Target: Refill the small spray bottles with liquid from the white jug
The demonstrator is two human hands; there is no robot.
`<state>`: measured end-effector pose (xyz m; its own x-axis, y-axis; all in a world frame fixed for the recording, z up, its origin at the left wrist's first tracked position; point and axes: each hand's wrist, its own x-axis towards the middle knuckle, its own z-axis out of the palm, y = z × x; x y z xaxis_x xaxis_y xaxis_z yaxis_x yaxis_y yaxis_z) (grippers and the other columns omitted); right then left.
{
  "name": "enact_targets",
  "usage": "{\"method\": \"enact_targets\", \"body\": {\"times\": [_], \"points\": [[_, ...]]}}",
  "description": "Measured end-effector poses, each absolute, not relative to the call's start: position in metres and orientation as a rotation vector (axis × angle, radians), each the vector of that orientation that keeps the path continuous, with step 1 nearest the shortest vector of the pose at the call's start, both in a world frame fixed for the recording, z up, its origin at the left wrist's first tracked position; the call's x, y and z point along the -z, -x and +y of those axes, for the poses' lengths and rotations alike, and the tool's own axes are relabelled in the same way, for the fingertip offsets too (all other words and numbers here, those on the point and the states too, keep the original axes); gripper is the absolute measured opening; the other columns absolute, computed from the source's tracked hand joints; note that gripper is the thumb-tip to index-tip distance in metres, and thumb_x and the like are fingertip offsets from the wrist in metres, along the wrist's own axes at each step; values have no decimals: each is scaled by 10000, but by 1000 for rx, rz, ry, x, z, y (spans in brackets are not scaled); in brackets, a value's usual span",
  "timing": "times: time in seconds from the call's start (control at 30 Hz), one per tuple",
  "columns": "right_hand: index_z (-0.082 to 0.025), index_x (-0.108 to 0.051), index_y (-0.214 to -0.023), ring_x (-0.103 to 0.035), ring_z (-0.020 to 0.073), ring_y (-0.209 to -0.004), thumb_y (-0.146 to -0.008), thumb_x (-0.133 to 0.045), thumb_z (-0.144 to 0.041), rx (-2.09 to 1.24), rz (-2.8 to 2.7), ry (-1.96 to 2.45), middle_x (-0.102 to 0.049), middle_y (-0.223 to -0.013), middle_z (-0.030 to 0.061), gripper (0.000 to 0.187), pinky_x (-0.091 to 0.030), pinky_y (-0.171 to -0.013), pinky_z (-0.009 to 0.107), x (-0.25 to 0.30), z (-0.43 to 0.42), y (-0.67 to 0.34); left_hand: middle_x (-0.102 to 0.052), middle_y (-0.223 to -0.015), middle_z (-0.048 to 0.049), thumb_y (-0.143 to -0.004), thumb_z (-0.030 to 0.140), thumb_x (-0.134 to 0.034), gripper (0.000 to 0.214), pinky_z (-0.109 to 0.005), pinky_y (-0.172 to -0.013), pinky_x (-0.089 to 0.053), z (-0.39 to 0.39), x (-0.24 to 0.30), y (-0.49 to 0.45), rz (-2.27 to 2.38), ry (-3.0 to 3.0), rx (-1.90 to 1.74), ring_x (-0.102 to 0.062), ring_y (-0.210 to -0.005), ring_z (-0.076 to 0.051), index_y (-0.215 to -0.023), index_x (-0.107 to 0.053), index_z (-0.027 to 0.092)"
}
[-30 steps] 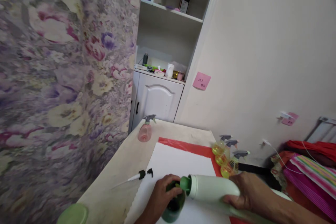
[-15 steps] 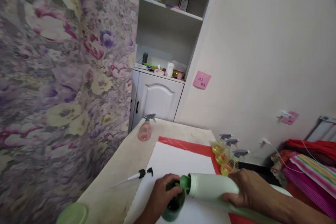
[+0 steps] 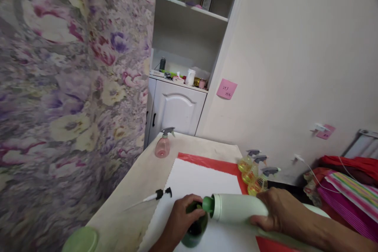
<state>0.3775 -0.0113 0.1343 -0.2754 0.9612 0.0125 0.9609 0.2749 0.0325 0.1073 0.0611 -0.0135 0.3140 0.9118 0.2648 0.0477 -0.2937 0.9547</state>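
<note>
My left hand (image 3: 184,217) is wrapped round the upper part of a dark green bottle (image 3: 193,234) standing on white paper. My right hand (image 3: 276,210) grips a pale green jug (image 3: 236,208), tipped on its side with its mouth toward the bottle. Green liquid (image 3: 208,204) shows at the jug's mouth, just over the bottle's opening. The level inside the bottle is hard to make out. A pump top (image 3: 156,195) with a black head and white tube lies to the left. At the lower left is a round pale green lid (image 3: 81,240).
Several spray bottles (image 3: 254,175) with yellow liquid stand along the table's right edge. A pink spray bottle (image 3: 162,147) is at the far left corner. White paper (image 3: 203,179) lies over a red sheet (image 3: 206,159). A floral curtain (image 3: 79,86) hangs at left.
Both hands hold nearly the same places, with the jug still tipped at the bottle. The whole view has shifted very slightly.
</note>
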Motion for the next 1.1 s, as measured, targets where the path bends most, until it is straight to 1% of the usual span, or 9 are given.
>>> {"method": "enact_targets", "body": {"times": [0.1, 0.2, 0.33, 0.5, 0.6, 0.8, 0.93, 1.1], "points": [[-183, -665, -711, -602, 167, -520, -765, -612, -558, -106, 2577, -1838, -676, -595, 44, 383, -247, -466, 236, -137, -13, -375, -765, -863, -26, -674, 159, -674, 184, -287, -800, -468, 62, 15, -108, 893, -1618, -1126, -671, -857, -229, -841, -741, 200], [-183, -660, -708, -604, 159, -504, -770, -604, -560, -95, 2565, -1835, -679, -595, 35, 386, -241, -459, 226, -139, -14, -373, -763, -863, -25, -682, 155, -669, 184, -286, -797, -468, 62, 15, -108, 892, -1617, -1124, -670, -853, -227, -845, -739, 202], [-180, -662, -701, -629, 183, -524, -757, -612, -565, -111, 2517, -1861, -697, -603, 53, 392, -251, -457, 228, -142, -15, -371, -759, -862, -26, -683, 153, -669, 186, -285, -791, -470, 62, 14, -108, 888, -1610, -1122, -669, -852, -226, -850, -737, 200], [-173, -656, -680, -641, 190, -515, -762, -597, -582, -74, 2475, -1864, -713, -609, 69, 422, -239, -451, 238, -145, -15, -368, -758, -864, -29, -683, 157, -674, 181, -288, -801, -463, 60, 11, -107, 882, -1610, -1119, -667, -865, -229, -846, -739, 198], [-176, -660, -686, -658, 215, -531, -760, -599, -577, -115, 2464, -1866, -719, -617, 80, 412, -235, -454, 248, -145, -14, -368, -757, -857, -30, -682, 158, -673, 176, -286, -796, -464, 60, 10, -107, 881, -1611, -1119, -669, -856, -229, -841, -740, 196], [-200, -663, -728, -680, 240, -570, -746, -631, -544, -194, 2500, -1845, -728, -656, 66, 346, -260, -475, 247, -139, -12, -374, -755, -851, -29, -681, 161, -677, 174, -282, -787, -464, 60, 11, -107, 878, -1611, -1125, -666, -844, -226, -838, -741, 200], [-198, -661, -711, -684, 249, -566, -758, -589, -599, -177, 2460, -1840, -728, -641, 75, 410, -252, -469, 258, -140, -12, -374, -754, -853, -24, -691, 160, -672, 173, -277, -783, -464, 62, 12, -106, 872, -1614, -1118, -665, -842, -221, -843, -742, 205], [-192, -674, -710, -691, 258, -568, -757, -578, -620, -194, 2401, -1857, -733, -652, 89, 442, -247, -475, 270, -145, -13, -368, -756, -861, -25, -686, 152, -674, 185, -282, -798, -462, 62, 14, -107, 874, -1621, -1116, -664, -856, -224, -849, -743, 206]]}}
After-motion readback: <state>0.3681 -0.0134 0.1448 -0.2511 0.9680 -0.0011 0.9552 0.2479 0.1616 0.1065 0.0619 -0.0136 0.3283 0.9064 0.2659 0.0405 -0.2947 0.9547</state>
